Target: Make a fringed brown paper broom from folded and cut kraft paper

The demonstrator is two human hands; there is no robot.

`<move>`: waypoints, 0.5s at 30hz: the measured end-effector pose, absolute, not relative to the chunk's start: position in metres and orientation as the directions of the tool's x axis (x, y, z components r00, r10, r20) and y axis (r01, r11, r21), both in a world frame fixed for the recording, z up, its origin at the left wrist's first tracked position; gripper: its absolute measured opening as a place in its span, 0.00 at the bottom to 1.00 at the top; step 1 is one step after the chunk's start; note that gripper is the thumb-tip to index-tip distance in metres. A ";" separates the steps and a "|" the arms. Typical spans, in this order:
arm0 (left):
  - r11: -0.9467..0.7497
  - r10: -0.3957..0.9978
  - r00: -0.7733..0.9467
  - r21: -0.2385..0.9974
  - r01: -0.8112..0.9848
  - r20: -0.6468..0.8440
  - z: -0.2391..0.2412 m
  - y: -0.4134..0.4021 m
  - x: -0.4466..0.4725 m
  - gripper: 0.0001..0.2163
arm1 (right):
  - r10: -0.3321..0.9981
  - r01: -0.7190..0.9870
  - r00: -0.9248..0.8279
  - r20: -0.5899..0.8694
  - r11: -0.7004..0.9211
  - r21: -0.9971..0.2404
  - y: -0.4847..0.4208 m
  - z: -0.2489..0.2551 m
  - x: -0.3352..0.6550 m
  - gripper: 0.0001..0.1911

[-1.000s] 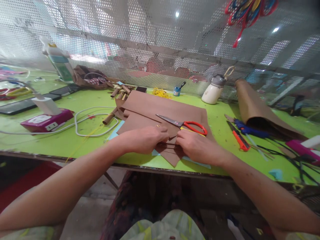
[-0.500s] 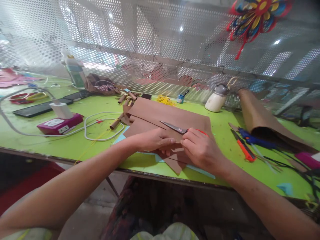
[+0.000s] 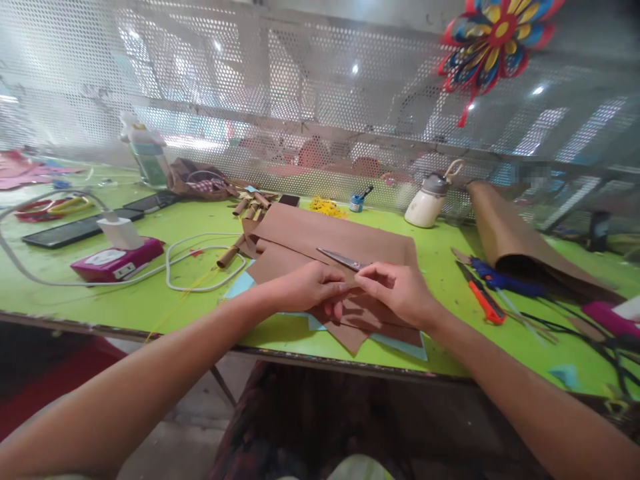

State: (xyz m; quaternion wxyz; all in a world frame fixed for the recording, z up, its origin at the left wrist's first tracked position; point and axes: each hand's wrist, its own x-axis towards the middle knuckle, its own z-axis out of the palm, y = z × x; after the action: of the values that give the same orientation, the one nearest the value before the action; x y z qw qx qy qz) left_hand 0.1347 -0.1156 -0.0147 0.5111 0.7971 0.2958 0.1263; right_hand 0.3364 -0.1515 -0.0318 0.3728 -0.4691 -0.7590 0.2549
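Pinching a narrow fold of brown paper (image 3: 360, 320) between them, the left hand (image 3: 305, 287) and the right hand (image 3: 400, 290) met fingertip to fingertip near the front edge of the green bench (image 3: 150, 297). Both hands were nearly closed, thumbs pressed against curled fingers, with the paper caught in each grip. The rest of the stack lay flat beneath them, matte and smooth, its straight-cut sheets fanned at slight angles and one pointed corner aimed at the bench's front edge. Corners of a pale blue sheet (image 3: 400, 345) peeked out from under it.

Scissors (image 3: 343, 259) rested on the paper just behind the knuckles. Only the steel blades showed, as the right hand hid the handles.

To the left, a white cable (image 3: 203, 289) looped loosely over bare green surface, leaving open room between it and the paper. To the right, a clear strip of bench separated the stack from an orange knife (image 3: 484, 300), and beyond that a curled brown roll (image 3: 505, 230) lay on its side. A perforated metal screen (image 3: 250, 100) closed off the back of the bench.
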 end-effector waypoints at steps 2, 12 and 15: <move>-0.322 0.613 0.786 0.882 0.345 -0.084 -0.016 -0.117 0.138 0.20 | 0.922 0.514 -0.269 0.279 0.383 -0.767 -0.152 -0.031 0.335 0.14; -0.330 0.587 0.805 0.883 0.334 -0.085 -0.018 -0.115 0.135 0.18 | 0.959 0.433 -0.204 0.198 0.270 -0.860 -0.150 -0.032 0.340 0.17; -0.369 0.581 0.812 0.868 0.332 -0.063 -0.018 -0.114 0.132 0.18 | 0.967 0.398 -0.198 0.159 0.227 -0.889 -0.146 -0.033 0.343 0.17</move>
State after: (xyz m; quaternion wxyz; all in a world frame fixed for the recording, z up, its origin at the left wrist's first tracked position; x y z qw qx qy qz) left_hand 0.1322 -0.1141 -0.0177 0.4873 0.8176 0.2789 0.1277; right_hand 0.3425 -0.1465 -0.0325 0.3870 -0.5013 -0.6811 0.3676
